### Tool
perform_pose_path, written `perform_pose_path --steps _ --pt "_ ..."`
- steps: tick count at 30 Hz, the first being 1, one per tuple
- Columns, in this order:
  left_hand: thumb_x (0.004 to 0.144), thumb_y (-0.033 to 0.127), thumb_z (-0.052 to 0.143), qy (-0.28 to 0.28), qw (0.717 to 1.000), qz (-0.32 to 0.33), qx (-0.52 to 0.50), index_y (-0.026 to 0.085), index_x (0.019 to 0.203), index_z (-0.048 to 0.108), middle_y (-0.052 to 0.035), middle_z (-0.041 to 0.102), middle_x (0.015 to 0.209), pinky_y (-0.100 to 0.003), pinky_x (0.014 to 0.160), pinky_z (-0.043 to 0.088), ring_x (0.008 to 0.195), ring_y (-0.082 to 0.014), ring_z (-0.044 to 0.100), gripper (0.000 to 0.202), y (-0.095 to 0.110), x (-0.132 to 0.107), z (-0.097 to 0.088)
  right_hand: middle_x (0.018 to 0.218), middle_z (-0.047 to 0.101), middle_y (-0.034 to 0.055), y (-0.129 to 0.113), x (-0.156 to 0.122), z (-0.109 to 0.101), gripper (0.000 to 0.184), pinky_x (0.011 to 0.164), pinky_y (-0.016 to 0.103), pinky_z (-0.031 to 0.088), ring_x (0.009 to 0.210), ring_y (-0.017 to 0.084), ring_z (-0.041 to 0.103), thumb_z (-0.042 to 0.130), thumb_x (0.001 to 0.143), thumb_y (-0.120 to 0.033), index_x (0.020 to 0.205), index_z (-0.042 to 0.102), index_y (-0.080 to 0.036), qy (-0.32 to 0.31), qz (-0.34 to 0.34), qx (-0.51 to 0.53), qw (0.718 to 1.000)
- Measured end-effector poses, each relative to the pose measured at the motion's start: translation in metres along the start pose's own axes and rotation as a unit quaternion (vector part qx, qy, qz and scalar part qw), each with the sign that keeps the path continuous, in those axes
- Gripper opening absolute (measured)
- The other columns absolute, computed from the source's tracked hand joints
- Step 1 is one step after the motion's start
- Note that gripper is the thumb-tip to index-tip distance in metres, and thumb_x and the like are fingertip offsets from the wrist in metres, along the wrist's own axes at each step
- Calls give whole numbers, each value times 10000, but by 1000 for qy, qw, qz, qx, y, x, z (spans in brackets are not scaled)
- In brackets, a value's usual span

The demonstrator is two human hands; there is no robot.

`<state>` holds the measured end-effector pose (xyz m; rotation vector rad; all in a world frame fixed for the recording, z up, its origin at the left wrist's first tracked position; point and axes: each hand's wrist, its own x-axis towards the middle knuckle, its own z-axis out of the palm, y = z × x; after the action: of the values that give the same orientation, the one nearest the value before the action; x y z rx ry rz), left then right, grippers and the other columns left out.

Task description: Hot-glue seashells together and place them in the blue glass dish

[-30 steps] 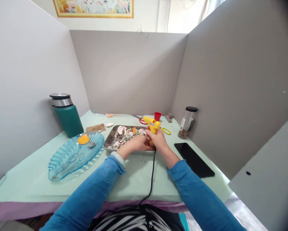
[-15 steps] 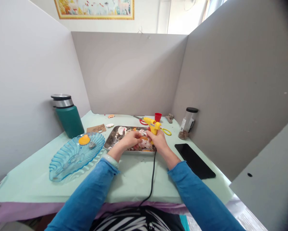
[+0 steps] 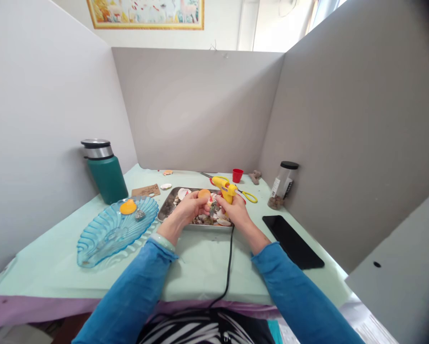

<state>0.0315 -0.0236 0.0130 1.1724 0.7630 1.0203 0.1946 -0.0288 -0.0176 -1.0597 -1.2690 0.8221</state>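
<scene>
My left hand (image 3: pixel 186 210) pinches an orange shell (image 3: pixel 203 194) and holds it up above a metal tray (image 3: pixel 165 210) filled with several mixed shells. My right hand (image 3: pixel 234 210) grips a yellow glue gun (image 3: pixel 225 187) whose nozzle points left, close to the orange shell. The gun's black cord (image 3: pixel 229 260) runs down over the table's front edge. Both hands hover over the right half of the tray.
A blue shell-shaped glass dish (image 3: pixel 110 231) at left holds an orange shell and a small grey one. A green flask (image 3: pixel 105 173) stands behind it. A black phone (image 3: pixel 292 234), a jar (image 3: pixel 283 184), a red cup (image 3: pixel 237 175) and scissors (image 3: pixel 246 195) lie right. Grey partitions wall three sides.
My left hand picked an orange shell out of the tray and raised it toward the glue gun's nozzle. My right hand kept the gun nearly still.
</scene>
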Motion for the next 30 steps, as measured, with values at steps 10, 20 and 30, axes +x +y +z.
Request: perform_pose_path --steps 10,20,30 --pt "725 266 792 19 999 27 42 147 870 540 37 591 655 -207 479 502 486 -76 571 314 -10 1 5 618 574 -36 -1 -1 1 388 482 251 393 488 107 469 747 670 -456 901 641 -163 -37 -18 24 999" --pt "712 231 788 23 992 18 122 113 872 643 13 637 667 -240 531 534 521 -117 633 246 -6 -3 6 651 613 -7 -3 -2 0 377 581 295 460 624 176 574 755 645 -429 903 667 -169 7 -33 7 999" --pt "767 270 763 35 992 21 118 135 882 616 -2 665 724 -257 513 542 533 -144 667 230 -9 -1 7 642 600 -23 -8 -4 1 401 555 284 442 585 156 559 741 618 -419 910 647 -160 -13 -17 21 1000"
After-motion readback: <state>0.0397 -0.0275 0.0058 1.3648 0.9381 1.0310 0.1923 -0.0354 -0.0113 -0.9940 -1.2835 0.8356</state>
